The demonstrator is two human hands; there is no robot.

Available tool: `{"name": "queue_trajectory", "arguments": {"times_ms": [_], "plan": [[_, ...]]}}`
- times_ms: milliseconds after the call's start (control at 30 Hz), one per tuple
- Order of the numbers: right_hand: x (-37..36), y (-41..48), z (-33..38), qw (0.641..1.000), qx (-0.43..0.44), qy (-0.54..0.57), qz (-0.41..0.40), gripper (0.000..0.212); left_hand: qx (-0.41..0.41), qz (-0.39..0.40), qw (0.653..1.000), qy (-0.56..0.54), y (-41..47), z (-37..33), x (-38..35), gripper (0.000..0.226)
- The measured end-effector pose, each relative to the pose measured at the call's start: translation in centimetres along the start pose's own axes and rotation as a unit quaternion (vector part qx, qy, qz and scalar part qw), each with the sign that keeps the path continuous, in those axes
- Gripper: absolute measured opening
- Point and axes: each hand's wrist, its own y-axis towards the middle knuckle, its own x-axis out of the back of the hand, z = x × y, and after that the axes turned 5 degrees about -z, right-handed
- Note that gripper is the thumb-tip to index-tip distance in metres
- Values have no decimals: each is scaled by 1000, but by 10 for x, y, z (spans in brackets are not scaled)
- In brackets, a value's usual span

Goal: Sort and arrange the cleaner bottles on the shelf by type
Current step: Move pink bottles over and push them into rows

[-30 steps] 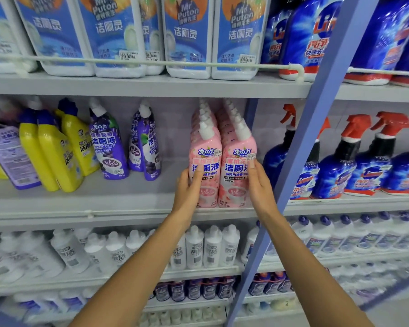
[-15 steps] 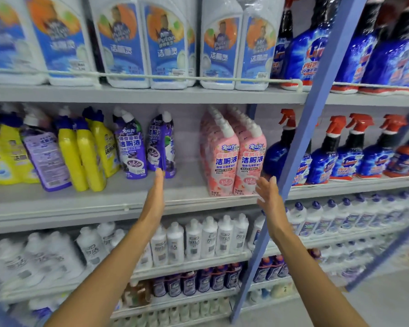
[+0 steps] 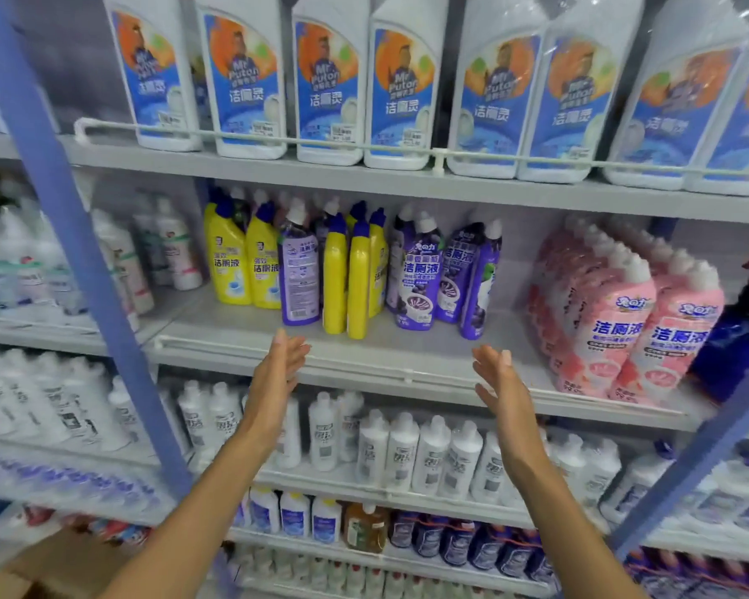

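On the middle shelf yellow bottles with blue caps stand at the left. A pale purple bottle stands among them with its back label facing out, and more yellow bottles are right of it. Dark purple bottles follow, some tilted. Two rows of pink bottles fill the right. My left hand is open, palm inward, just below the pale purple bottle. My right hand is open below the dark purple bottles. Neither hand touches a bottle.
Large white jugs with blue labels fill the shelf above, behind a wire rail. White bottles line the shelf below. A blue upright post crosses at the left, another at the lower right. Blue spray bottles stand beside the pink ones.
Both hands have let go of the pink bottles and shifted left along the shelf front. The view has swung left, so the yellow and purple bottles are now central.
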Motion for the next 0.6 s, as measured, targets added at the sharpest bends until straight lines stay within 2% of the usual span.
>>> {"name": "queue_trajectory", "arguments": {"times_ms": [100, 233, 333, 367, 433, 500, 533, 600], "plan": [[-49, 26, 0, 999, 5, 14, 29, 73, -13, -33, 999, -2, 25, -5, 32, 65], [-117, 68, 4, 997, 8, 47, 62, 66, -25, -63, 998, 13, 72, -13, 66, 71], [-169, 94, 16, 993, 20, 56, 100, 85, -40, -81, 996, 28, 113, -28, 84, 80], [-186, 102, 21, 992, 24, 63, 110, 83, -44, -86, 995, 32, 126, -33, 88, 81], [-217, 115, 30, 989, 36, 70, 124, 53, -49, -102, 993, 30, 151, -40, 94, 82], [-248, 132, 31, 989, 52, 74, 121, 37, -45, -117, 992, 19, 176, -43, 97, 72], [-261, 138, 32, 988, 51, 79, 121, 35, -45, -119, 992, 6, 187, -43, 97, 63], [-283, 146, 35, 988, 59, 72, 122, 51, -47, -127, 991, -1, 208, -44, 98, 44]]}}
